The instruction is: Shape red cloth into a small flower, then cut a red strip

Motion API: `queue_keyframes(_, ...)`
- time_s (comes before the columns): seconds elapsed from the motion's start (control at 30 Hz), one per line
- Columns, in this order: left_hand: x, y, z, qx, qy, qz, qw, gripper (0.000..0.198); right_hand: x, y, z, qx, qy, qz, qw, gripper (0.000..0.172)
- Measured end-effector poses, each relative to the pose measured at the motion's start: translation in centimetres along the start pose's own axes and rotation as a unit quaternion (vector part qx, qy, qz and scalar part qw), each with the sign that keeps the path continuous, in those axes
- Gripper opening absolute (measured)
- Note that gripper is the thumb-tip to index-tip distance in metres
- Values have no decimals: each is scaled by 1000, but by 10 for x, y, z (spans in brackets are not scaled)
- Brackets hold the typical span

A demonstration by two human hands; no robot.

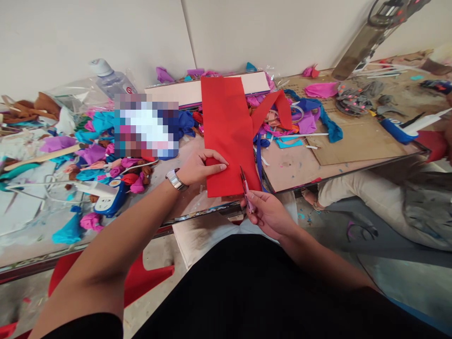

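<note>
A long red strip of fabric (226,117) lies over the table's front edge area, its far end resting on a pale board. My left hand (203,167) rests on the strip's left side near its lower end, fingers stretched out and pressing lightly on it. In my right hand (266,209) is a pair of scissors (246,188), gripped by the handles. Their blades point away from me, over the right part of the red fabric close to its near edge. A narrower red fabric piece (275,110) lies folded to the right of the strip.
Colourful fabric scraps (90,153) crowd the left side, along with a blue-and-white glue gun (109,197) and a clear bottle (111,80). A cardboard sheet (353,141) and another blue glue gun (399,129) lie to the right. Another person's leg (363,190) shows beside the table.
</note>
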State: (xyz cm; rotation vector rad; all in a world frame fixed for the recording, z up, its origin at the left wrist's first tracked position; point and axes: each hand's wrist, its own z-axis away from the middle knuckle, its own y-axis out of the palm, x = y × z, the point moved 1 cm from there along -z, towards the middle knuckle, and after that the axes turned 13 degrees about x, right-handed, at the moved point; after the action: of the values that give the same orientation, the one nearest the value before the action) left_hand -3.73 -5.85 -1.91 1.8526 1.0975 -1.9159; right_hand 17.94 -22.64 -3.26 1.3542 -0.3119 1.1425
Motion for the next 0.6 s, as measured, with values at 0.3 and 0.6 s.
queue_keyframes(0.3, -5, 1, -1, 23, 10, -29, 999, 40, 6, 2, 3, 6, -3, -5, 1000, 48)
queue_keyframes(0.6, -4, 1, -1, 17, 2, -44, 999, 42, 6, -2, 8, 8, 9, 9, 1000, 46)
